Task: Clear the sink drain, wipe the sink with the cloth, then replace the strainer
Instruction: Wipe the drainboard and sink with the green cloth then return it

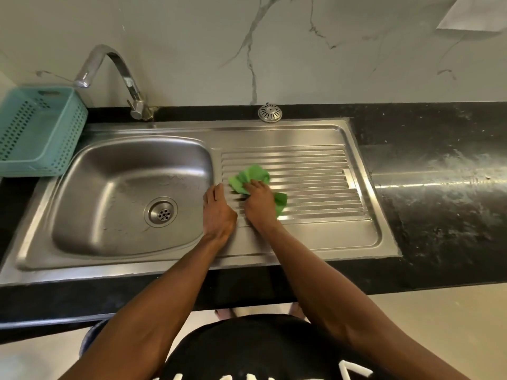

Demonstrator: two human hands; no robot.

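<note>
White lettering on the person's black shirt (263, 349) is cut off, unreadable. Left hand (218, 212) rests flat, fingers extended, on the sink (310, 237) beside the drain (161, 212); right hand (259, 204) presses the crumpled green cloth (248, 175) onto the ridged drainboard, strainer (270, 112) at twelve o'clock.

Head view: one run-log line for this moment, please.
right hand pressing green cloth on drainboard | left hand flat beside | strainer on counter

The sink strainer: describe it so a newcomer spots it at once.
Start at the steel sink and follow the black counter strip behind its ribbed drainboard, against the marble wall. The strainer sits there, a small round domed metal disc with slots, unlike the fixed drain in the basin.
</note>
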